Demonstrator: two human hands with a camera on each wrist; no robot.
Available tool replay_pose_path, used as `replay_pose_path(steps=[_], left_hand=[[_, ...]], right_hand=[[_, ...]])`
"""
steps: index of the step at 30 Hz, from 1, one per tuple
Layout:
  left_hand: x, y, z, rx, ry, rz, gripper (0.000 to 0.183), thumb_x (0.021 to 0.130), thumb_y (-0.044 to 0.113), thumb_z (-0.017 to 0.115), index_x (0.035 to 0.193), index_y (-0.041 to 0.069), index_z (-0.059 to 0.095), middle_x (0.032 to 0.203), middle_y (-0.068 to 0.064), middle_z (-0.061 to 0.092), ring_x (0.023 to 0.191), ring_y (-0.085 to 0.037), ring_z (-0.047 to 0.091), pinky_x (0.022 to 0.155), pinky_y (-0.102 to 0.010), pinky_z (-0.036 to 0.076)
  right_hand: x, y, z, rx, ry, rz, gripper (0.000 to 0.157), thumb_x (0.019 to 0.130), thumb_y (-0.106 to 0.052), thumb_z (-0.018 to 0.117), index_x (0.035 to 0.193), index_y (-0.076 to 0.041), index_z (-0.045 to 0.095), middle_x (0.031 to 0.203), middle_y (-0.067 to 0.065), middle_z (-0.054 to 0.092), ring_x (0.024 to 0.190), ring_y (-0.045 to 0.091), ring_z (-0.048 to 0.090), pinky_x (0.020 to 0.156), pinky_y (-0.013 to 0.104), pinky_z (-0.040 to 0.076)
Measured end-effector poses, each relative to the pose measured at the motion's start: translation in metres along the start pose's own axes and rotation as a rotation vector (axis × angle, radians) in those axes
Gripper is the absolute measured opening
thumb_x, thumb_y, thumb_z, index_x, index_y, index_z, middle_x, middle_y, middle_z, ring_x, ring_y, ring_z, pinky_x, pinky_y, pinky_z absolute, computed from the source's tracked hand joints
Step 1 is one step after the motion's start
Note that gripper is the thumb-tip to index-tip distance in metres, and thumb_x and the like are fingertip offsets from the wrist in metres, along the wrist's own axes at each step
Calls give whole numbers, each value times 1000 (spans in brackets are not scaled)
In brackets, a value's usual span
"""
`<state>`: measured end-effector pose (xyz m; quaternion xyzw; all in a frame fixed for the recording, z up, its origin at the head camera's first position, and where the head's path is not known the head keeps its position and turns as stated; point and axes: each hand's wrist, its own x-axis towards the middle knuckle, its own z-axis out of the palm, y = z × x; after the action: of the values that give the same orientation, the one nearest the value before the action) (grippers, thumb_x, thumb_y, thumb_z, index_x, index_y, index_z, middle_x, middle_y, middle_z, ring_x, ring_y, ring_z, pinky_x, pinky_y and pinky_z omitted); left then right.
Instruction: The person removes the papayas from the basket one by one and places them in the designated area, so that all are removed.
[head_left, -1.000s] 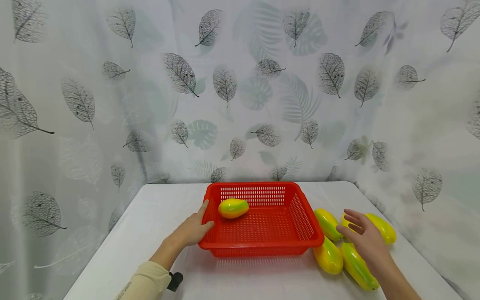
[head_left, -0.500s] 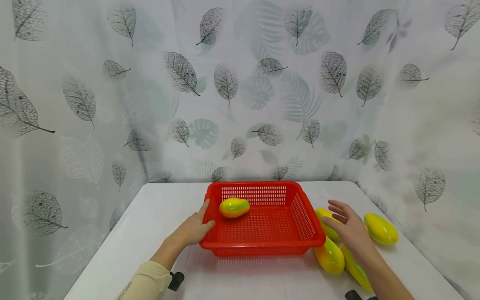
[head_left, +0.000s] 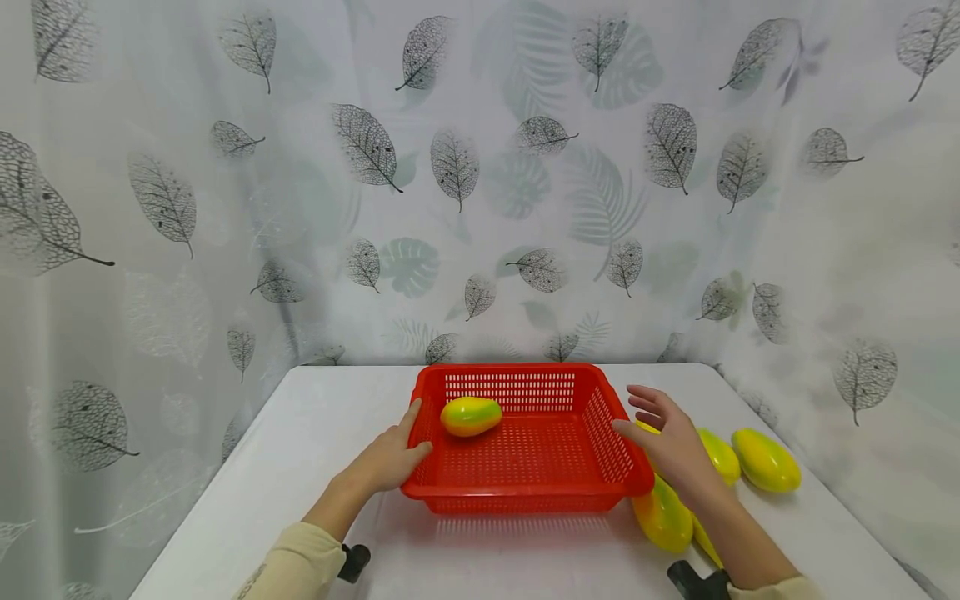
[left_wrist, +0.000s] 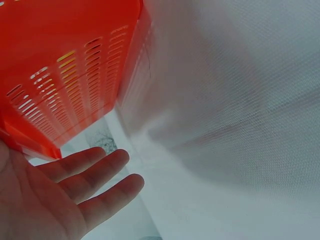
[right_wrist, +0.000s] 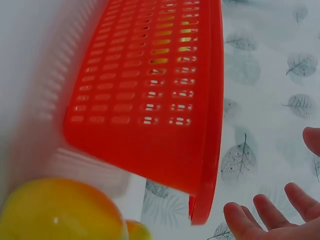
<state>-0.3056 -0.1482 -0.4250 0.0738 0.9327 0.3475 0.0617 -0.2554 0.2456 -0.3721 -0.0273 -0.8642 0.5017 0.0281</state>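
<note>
A red plastic basket (head_left: 525,492) stands mid-table with one yellow-green papaya (head_left: 471,416) inside at the left. My left hand (head_left: 384,458) rests on the basket's left rim, thumb over the edge. In the left wrist view its other fingers (left_wrist: 97,175) stretch straight along the outside. Beside the right rim hovers my right hand (head_left: 666,442), its fingers spread and loosely bent, with nothing between them. The right wrist view shows these fingers (right_wrist: 270,212) apart from the rim. Below and behind this hand lie several more papayas (head_left: 663,518), partly covered by the hand and forearm.
A white table (head_left: 300,433) carries everything. One papaya (head_left: 767,460) lies furthest right, near the table's right edge. Leaf-printed curtains (head_left: 480,208) hang close behind the table and along both sides. Dark wrist-worn devices (head_left: 697,582) sit under both forearms.
My right hand has moved left from over the papayas to the basket's right rim, uncovering the papayas further right. The left hand, the basket and the papaya inside have stayed put.
</note>
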Motion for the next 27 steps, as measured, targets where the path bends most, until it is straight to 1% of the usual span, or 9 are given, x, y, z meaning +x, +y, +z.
replay_pose_path(steps=[3,9,16,18,25,27], left_hand=[[0,0,0,0,3,2,82,99,30,63,166,13,18,120,-17,61,79,-17,63,78,-38,62],[0,-1,0,-1,5,6,81,100,30,62,166,13,19,119,-17,61,78,-17,63,78,-39,62],[-2,1,-1,10,7,2,80,101,30,61,166,14,19,118,-17,61,79,-18,62,78,-38,61],[-1,1,-1,14,8,4,79,101,31,61,166,14,19,118,-17,61,80,-18,62,78,-38,61],[2,-1,0,6,7,7,79,101,31,60,167,14,19,116,-16,61,79,-17,62,77,-37,60],[3,-2,1,16,13,22,79,101,31,59,166,13,19,117,-16,61,80,-17,62,78,-37,60]], right_hand=[[3,-4,5,13,-11,-5,84,96,-39,71,163,-12,27,164,21,34,148,46,37,108,60,47],[9,-14,17,61,-50,-18,80,96,-34,72,161,-14,31,162,20,36,147,45,38,106,59,50],[16,-21,34,51,-59,-55,76,95,-33,73,158,-14,36,160,19,41,146,43,41,108,58,49],[16,-25,38,65,-69,-62,74,95,-32,73,157,-15,37,159,18,42,146,42,40,109,58,48],[22,-37,49,96,-99,-135,69,96,-32,73,155,-15,42,158,17,45,144,39,43,112,57,45],[24,-40,51,97,-103,-143,69,95,-33,74,155,-17,42,158,15,45,144,38,44,112,57,45]])
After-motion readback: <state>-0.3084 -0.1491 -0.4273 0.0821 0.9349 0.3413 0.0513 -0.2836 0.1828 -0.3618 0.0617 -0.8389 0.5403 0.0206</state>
